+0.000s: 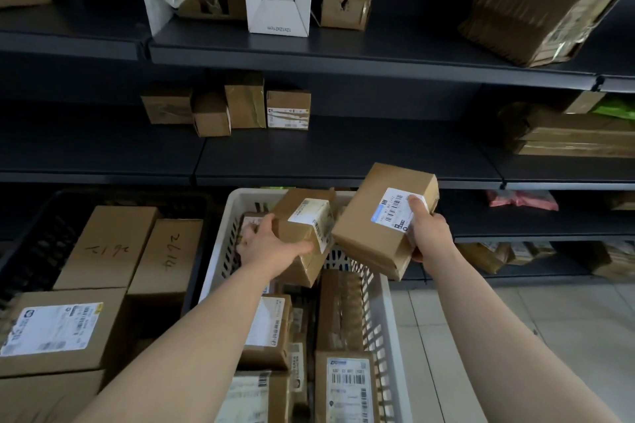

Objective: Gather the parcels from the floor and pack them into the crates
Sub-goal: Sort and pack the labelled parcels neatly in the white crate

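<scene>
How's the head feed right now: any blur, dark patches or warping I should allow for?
Head view: the wide angle bows the shelf edge; the cardboard bundle top right is smeared; the black crate lies in deep shadow; labels on the left parcel, gripped by the left hand, and the right parcel, gripped by the right hand, are lit but too soft to read.

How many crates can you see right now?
2: a black crate at left holding large boxes, and a white crate in the centre holding parcels. Others may be hidden.
</scene>
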`<control>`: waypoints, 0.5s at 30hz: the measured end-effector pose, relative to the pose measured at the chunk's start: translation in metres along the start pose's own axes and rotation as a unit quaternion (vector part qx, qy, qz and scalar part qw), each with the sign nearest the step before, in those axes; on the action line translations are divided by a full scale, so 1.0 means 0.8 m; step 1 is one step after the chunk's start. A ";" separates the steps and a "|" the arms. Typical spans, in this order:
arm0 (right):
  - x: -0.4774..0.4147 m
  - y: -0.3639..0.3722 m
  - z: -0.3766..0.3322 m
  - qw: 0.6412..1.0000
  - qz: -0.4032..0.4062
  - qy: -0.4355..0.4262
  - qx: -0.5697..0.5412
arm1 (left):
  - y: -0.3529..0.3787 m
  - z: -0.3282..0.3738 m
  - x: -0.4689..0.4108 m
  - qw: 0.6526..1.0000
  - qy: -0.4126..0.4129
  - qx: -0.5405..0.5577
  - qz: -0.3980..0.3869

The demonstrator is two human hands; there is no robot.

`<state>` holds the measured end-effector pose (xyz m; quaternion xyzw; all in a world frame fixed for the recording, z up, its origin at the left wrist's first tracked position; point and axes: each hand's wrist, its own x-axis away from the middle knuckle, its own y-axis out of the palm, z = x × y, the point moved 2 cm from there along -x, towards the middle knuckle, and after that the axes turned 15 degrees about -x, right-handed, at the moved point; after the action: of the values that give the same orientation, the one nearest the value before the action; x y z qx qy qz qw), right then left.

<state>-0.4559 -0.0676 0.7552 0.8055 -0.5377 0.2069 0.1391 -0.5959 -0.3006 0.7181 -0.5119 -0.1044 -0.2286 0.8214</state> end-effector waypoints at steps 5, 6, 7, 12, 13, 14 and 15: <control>-0.007 -0.004 0.004 0.999 -0.026 0.000 0.027 | -0.006 0.001 0.002 0.998 -0.003 -0.029 0.056; -0.007 -0.002 0.007 0.999 -0.037 -0.006 0.039 | -0.013 -0.002 0.000 0.997 -0.005 -0.031 0.074; -0.006 0.003 0.011 0.998 -0.048 -0.010 0.049 | -0.021 -0.005 -0.001 0.995 -0.007 -0.032 0.093; 0.008 0.040 0.039 0.990 -0.113 -0.006 0.083 | -0.049 -0.025 0.000 0.987 -0.012 -0.029 0.159; 0.010 0.047 0.046 0.988 -0.125 -0.006 0.090 | -0.053 -0.029 0.001 0.986 -0.013 -0.025 0.166; 0.014 0.053 0.051 0.986 -0.133 -0.002 0.100 | -0.056 -0.034 0.002 0.985 -0.015 -0.021 0.173; 0.014 0.059 0.060 0.984 -0.144 0.009 0.106 | -0.059 -0.039 0.003 0.984 -0.017 -0.017 0.177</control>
<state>-0.4867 -0.1163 0.7187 0.8825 -0.3901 0.2482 0.0861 -0.6187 -0.3462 0.7422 -0.5401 -0.0224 -0.0722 0.8382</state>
